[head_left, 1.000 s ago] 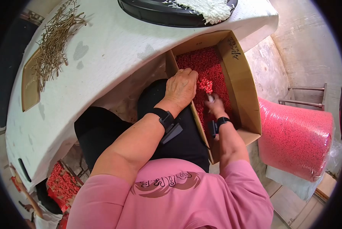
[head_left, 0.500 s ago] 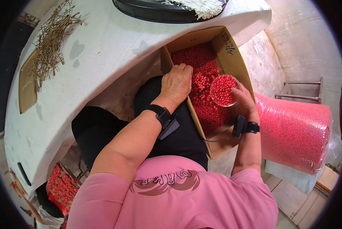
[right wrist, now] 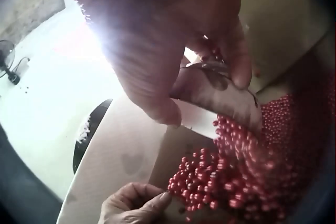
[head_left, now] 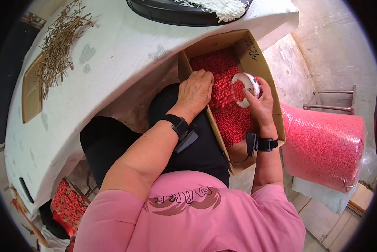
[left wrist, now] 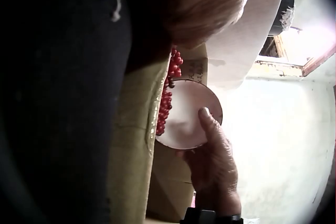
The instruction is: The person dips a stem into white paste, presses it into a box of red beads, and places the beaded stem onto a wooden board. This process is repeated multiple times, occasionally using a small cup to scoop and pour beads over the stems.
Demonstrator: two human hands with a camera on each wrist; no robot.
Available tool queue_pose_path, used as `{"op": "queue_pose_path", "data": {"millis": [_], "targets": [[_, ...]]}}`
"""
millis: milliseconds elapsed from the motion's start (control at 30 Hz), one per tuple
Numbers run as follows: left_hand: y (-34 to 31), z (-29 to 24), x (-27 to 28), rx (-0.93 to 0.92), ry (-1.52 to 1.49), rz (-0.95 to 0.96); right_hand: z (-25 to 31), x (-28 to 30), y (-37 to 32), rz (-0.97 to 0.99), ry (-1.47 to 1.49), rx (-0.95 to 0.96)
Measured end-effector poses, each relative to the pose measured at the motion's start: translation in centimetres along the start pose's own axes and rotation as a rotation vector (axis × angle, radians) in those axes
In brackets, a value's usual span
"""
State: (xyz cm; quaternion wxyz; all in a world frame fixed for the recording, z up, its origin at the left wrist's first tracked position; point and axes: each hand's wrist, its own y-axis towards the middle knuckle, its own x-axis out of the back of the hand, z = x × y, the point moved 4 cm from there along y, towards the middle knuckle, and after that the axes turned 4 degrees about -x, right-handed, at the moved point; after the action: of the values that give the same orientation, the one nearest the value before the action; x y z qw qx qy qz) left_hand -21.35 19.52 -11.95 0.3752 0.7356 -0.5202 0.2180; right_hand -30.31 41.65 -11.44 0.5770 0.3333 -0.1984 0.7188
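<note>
A white bowl is tipped on its side above the open cardboard box, with my right hand gripping its rim. Small red beads cover the floor of the box, and more spill from the bowl, blurred in the right wrist view. At the box's near wall, my left hand pinches one end of a bunch of red beads. The falling beads land over this bunch. In the left wrist view the bowl's white inside faces the camera, thumb over its edge.
A white-covered table curves along the left and far side. On it lie a bundle of brown stems, a tan tray and a black round tray with white strips. Right of the box stands a large clear bag of red beads.
My right hand came up out of the box with a bowl full of beads, then moved a little left and tipped it, so the beads pour out. My left hand stays at the box wall.
</note>
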Motion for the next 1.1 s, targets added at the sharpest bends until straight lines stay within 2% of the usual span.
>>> {"op": "queue_pose_path", "data": {"millis": [33, 133, 200, 267, 367, 467, 500, 600, 633, 733, 767, 867, 900, 1000, 1100], "targets": [[0.1, 0.1, 0.0, -0.007, -0.007, -0.008, -0.9, -0.6, -0.1, 0.035, 0.108, -0.045], [0.0, 0.0, 0.0, -0.011, -0.038, -0.023, -1.4, -1.1, -1.4, 0.105, -0.306, 0.049], [0.1, 0.0, 0.2, 0.010, -0.065, -0.039, -2.5, -1.9, -2.1, 0.246, -0.398, -0.081], [0.1, 0.1, 0.2, 0.035, -0.088, -0.057, -3.8, -2.6, -2.8, 0.164, -0.353, 0.193], [0.0, 0.1, 0.4, 0.090, -0.125, -0.072, -2.7, -2.1, -2.8, 0.243, -0.205, 0.012], [0.7, -0.6, 0.7, 0.168, -0.118, -0.068, -3.2, -2.7, -3.0, 0.193, -0.173, -0.059], [0.8, -0.9, 0.5, 0.202, -0.111, -0.061, -2.5, -2.6, -3.0, 0.229, -0.147, -0.105], [1.4, -1.9, 0.2, 0.212, -0.129, -0.071, 0.7, -1.8, -3.2, 0.249, -0.249, -0.152], [1.5, -2.2, 0.1, 0.267, -0.211, -0.043, 0.8, -1.9, -3.3, 0.263, -0.263, -0.139], [1.8, -2.9, -0.3, 0.390, -0.414, 0.006, 0.7, -3.0, -3.4, 0.125, 0.369, -0.056], [1.6, -3.2, -0.6, 0.403, -0.454, 0.000, 0.1, -3.0, -4.0, 0.299, 0.617, -0.292], [1.0, -3.9, -1.8, 0.454, -0.618, -0.005, 3.2, -2.0, -4.8, 0.274, 0.908, -0.447], [0.9, -4.4, -2.0, 0.472, -0.680, -0.007, 3.5, -2.0, -4.9, 0.228, 0.958, -0.445], [0.4, -6.3, -2.0, 0.441, -0.743, -0.019, 3.7, -1.9, -5.2, 0.132, 1.122, -0.480], [0.1, -7.3, -1.9, 0.324, -0.639, -0.058, 3.4, -2.3, -5.4, 0.103, 1.290, -0.549]]}}
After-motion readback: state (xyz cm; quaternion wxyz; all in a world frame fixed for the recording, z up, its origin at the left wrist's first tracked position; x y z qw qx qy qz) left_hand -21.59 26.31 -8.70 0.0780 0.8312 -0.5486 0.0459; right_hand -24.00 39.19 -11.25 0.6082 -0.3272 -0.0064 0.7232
